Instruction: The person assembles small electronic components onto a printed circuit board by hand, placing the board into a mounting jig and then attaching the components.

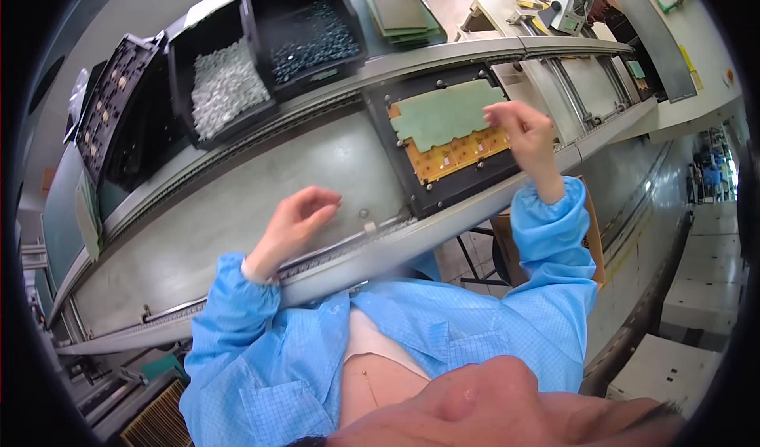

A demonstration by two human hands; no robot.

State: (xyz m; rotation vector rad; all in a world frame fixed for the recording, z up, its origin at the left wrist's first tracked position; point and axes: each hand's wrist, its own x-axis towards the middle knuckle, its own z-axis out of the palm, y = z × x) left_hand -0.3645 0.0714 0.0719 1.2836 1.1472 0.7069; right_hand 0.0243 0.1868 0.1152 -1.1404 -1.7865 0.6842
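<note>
A thin pale-green sheet with a notched outline (443,118) lies over the far part of orange circuit-board panels (459,158), leaving their near strip uncovered. The flat black pallet (405,174) beneath carries round studs along its rim, probably to keep the stack in place on the grey metal conveyor (317,162). The right hand (529,136) curls at the sheet's right end, perhaps to steady it; whether the fingers grip it, I cannot tell. The left hand (291,224), loosely curled with nothing visible inside, hangs near the conveyor's near edge, apart from the pallet. Left of the pallet, the metal surface offers sideways room; raised rails bound the near and far edges.
</note>
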